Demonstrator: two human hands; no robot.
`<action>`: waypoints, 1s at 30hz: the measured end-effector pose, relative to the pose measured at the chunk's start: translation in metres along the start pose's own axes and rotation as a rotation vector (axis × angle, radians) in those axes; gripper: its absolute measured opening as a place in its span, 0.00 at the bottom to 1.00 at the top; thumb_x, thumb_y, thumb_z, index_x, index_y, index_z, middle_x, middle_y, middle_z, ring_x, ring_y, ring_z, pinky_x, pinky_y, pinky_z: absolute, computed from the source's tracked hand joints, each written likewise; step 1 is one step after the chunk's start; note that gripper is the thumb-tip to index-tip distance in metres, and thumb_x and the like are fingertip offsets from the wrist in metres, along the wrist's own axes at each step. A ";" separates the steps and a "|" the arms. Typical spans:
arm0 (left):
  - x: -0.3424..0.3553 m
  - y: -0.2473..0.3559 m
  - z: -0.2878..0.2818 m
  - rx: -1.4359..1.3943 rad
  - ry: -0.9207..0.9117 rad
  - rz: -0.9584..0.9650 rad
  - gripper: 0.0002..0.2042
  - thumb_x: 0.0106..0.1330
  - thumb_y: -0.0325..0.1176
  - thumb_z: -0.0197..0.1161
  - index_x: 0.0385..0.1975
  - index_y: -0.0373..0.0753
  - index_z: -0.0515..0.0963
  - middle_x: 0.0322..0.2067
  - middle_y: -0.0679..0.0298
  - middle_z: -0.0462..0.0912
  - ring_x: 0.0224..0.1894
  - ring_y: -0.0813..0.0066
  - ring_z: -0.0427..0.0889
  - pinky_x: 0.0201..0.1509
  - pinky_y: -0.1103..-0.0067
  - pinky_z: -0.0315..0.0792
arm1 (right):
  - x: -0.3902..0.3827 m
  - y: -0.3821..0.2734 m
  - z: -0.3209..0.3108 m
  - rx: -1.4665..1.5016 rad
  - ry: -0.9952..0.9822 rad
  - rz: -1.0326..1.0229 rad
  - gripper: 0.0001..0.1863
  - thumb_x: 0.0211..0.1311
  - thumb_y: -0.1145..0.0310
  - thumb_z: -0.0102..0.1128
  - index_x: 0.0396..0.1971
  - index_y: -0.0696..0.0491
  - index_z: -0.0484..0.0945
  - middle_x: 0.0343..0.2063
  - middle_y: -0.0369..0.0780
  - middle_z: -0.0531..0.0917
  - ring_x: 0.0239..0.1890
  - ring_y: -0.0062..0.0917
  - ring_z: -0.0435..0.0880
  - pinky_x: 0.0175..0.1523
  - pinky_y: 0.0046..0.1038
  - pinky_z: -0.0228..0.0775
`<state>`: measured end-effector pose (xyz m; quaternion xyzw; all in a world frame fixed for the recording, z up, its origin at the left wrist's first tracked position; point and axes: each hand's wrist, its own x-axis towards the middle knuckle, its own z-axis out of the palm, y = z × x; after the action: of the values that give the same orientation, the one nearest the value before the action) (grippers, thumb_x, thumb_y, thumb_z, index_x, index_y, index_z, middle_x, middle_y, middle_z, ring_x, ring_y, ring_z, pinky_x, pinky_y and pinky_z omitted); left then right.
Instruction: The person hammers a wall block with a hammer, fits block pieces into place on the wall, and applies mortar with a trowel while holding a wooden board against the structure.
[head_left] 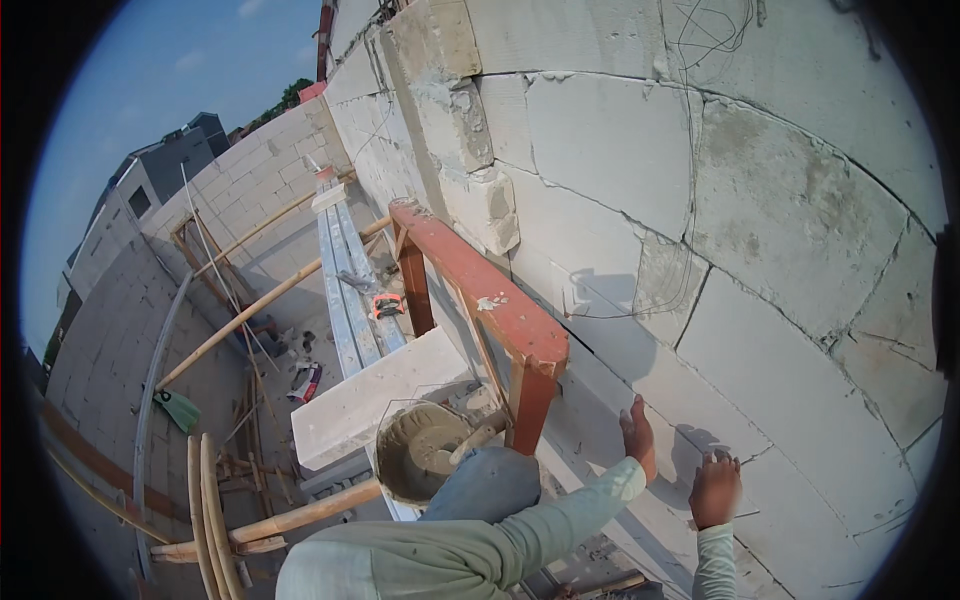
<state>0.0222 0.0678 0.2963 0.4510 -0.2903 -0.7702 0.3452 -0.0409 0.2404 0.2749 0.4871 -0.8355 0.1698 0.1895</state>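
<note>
My left hand point(638, 440) reaches toward the block wall point(760, 380) on the right, its fingers extended upward close to the surface. Beside it, lower right, my right hand point(714, 490) is at the wall with its fingers bent; whether it holds a small piece there I cannot make out. A red trestle point(470, 290) stands along the wall. A mortar bucket point(405, 465) with a tool handle point(478, 436) in it sits by my knee, next to a long white block point(360, 395).
Long metal planks point(350, 330) carry a saw with an orange handle point(388, 305). Bamboo poles point(240, 320) cross the open drop on the left, where scattered tools lie below. Block walls point(100, 380) enclose the space. A loose wire point(690, 150) hangs on the right wall.
</note>
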 end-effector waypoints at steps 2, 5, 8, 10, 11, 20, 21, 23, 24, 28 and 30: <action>-0.012 0.009 -0.005 0.046 -0.016 0.009 0.47 0.60 0.65 0.49 0.69 0.34 0.46 0.69 0.50 0.50 0.70 0.55 0.52 0.70 0.72 0.48 | 0.017 0.006 -0.004 0.009 0.029 -0.001 0.17 0.51 0.74 0.59 0.44 0.60 0.73 0.46 0.50 0.74 0.53 0.47 0.71 0.62 0.48 0.59; -0.040 0.025 -0.016 0.169 -0.087 -0.007 0.43 0.62 0.63 0.49 0.67 0.33 0.52 0.66 0.51 0.57 0.68 0.57 0.56 0.69 0.73 0.50 | 0.044 0.004 -0.024 0.027 0.044 0.028 0.17 0.51 0.73 0.60 0.43 0.59 0.74 0.44 0.50 0.74 0.50 0.46 0.72 0.58 0.45 0.62; -0.075 0.054 -0.029 0.305 -0.200 -0.107 0.37 0.64 0.60 0.50 0.62 0.32 0.61 0.61 0.52 0.65 0.64 0.61 0.62 0.67 0.74 0.52 | 0.068 -0.007 -0.047 0.075 -0.037 0.114 0.17 0.52 0.72 0.60 0.44 0.58 0.75 0.44 0.49 0.75 0.47 0.44 0.75 0.53 0.42 0.67; -0.100 0.095 -0.025 0.351 -0.257 -0.199 0.35 0.65 0.58 0.50 0.59 0.31 0.65 0.58 0.53 0.69 0.62 0.64 0.65 0.66 0.75 0.54 | 0.079 -0.016 -0.068 0.167 -0.269 0.193 0.17 0.52 0.70 0.61 0.43 0.56 0.76 0.42 0.47 0.76 0.41 0.42 0.79 0.45 0.40 0.72; -0.116 0.120 -0.025 0.415 -0.400 -0.225 0.33 0.66 0.56 0.51 0.58 0.31 0.67 0.57 0.54 0.70 0.61 0.66 0.67 0.65 0.75 0.57 | 0.082 -0.020 -0.077 0.131 -0.346 0.192 0.15 0.52 0.68 0.63 0.41 0.54 0.76 0.39 0.45 0.77 0.36 0.41 0.81 0.39 0.40 0.74; -0.119 0.250 -0.066 0.617 -0.648 -0.153 0.23 0.67 0.50 0.54 0.51 0.37 0.77 0.48 0.61 0.79 0.49 0.71 0.76 0.55 0.75 0.68 | 0.182 -0.112 -0.204 0.282 -0.516 0.032 0.17 0.52 0.67 0.65 0.43 0.53 0.78 0.40 0.45 0.80 0.37 0.41 0.82 0.39 0.40 0.76; -0.120 0.271 -0.071 0.673 -0.620 -0.075 0.23 0.67 0.51 0.55 0.50 0.38 0.78 0.47 0.62 0.79 0.48 0.71 0.76 0.54 0.75 0.68 | 0.194 -0.120 -0.218 0.267 -0.538 0.019 0.17 0.52 0.67 0.65 0.43 0.53 0.78 0.40 0.45 0.80 0.37 0.41 0.82 0.39 0.40 0.76; -0.116 0.306 -0.088 0.726 -0.539 0.056 0.23 0.66 0.51 0.56 0.48 0.37 0.79 0.45 0.61 0.80 0.47 0.71 0.76 0.53 0.75 0.68 | 0.230 -0.141 -0.250 0.364 -0.463 -0.085 0.17 0.53 0.66 0.63 0.44 0.53 0.76 0.38 0.44 0.79 0.36 0.39 0.81 0.37 0.38 0.75; -0.116 0.320 -0.099 0.711 -0.424 0.008 0.23 0.65 0.50 0.56 0.46 0.36 0.79 0.43 0.61 0.80 0.47 0.72 0.76 0.52 0.76 0.68 | 0.251 -0.153 -0.268 0.389 -0.454 -0.113 0.17 0.53 0.67 0.63 0.44 0.54 0.76 0.38 0.45 0.79 0.37 0.40 0.81 0.39 0.38 0.75; -0.128 0.364 -0.171 0.601 -0.079 0.049 0.22 0.62 0.49 0.61 0.44 0.35 0.80 0.39 0.61 0.82 0.42 0.74 0.78 0.47 0.76 0.70 | 0.366 -0.210 -0.328 0.595 -0.302 -0.333 0.17 0.53 0.76 0.62 0.44 0.59 0.74 0.43 0.48 0.77 0.42 0.43 0.80 0.44 0.36 0.75; -0.152 0.388 -0.197 0.543 0.056 0.051 0.19 0.62 0.47 0.60 0.36 0.35 0.81 0.31 0.62 0.82 0.36 0.75 0.77 0.44 0.75 0.70 | 0.431 -0.231 -0.345 0.507 -0.152 -0.453 0.18 0.54 0.76 0.61 0.47 0.60 0.74 0.44 0.49 0.77 0.45 0.45 0.79 0.47 0.37 0.75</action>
<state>0.3570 -0.0688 0.5820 0.5408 -0.4875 -0.6424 0.2390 0.0182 -0.0292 0.8054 0.7031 -0.6490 0.2888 0.0324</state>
